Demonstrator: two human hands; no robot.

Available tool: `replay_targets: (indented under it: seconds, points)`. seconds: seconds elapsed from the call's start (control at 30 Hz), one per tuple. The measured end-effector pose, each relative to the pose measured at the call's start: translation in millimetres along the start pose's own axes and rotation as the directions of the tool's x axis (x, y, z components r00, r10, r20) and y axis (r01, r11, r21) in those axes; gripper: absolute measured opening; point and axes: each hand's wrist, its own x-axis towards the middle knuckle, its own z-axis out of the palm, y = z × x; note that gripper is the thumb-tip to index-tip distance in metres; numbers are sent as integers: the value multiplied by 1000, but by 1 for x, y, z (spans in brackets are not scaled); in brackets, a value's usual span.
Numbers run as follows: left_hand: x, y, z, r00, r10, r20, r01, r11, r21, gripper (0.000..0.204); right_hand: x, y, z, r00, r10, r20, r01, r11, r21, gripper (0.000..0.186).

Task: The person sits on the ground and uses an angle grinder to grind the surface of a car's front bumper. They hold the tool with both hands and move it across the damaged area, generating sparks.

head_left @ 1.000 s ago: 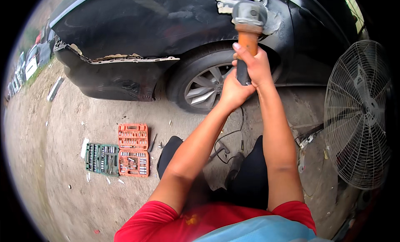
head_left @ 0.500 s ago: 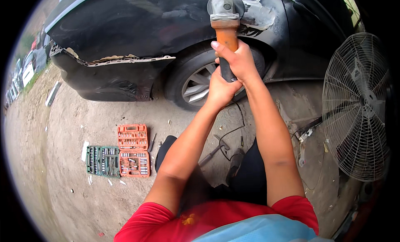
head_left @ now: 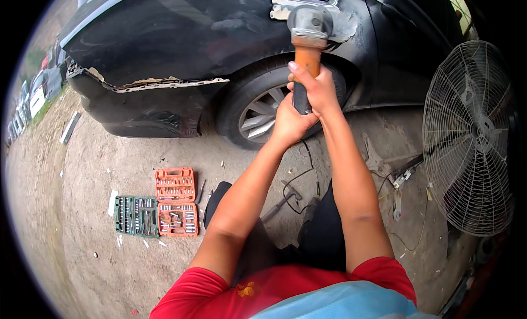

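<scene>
An orange and black angle grinder (head_left: 307,58) is gripped in both hands, its grey head against or just in front of the car's dark body panel (head_left: 219,44) above the rear wheel arch. My left hand (head_left: 291,119) is wrapped around the lower end of the black handle. Higher up, my right hand (head_left: 317,88) closes round the body with its thumb lying along the orange housing. Around the grinder's disc shows a sanded, greyish patch (head_left: 346,26). Whether the disc touches the panel cannot be told; the head partly hides it.
Below the panel is the car's wheel (head_left: 258,113); a cracked bumper edge (head_left: 159,83) runs left of it. Orange and green socket sets (head_left: 177,219) lie open on the ground. A hammer (head_left: 281,205) and a cord (head_left: 312,160) lie between my legs. A large fan (head_left: 472,135) stands right.
Both hands have moved the grinder slightly right and down across the panel, uncovering a pale patch left of its head. The grip is unchanged.
</scene>
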Motion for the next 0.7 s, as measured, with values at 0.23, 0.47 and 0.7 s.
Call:
replay_targets:
  seconds: [0.23, 0.47, 0.7]
  points:
    - [-5, 5, -8, 997, -41, 59, 33, 991, 133, 44, -8, 18, -6, 987, 83, -135, -65, 989, 132, 51]
    - [-9, 2, -5, 1000, -25, -2, 25, 999, -26, 42, -5, 5, 7, 1000, 2, 14, -2, 1000, -26, 51]
    - [-7, -9, -2, 999, -43, 22, 41, 997, 66, 38, -12, 12, -5, 990, 69, -126, -59, 994, 89, 53]
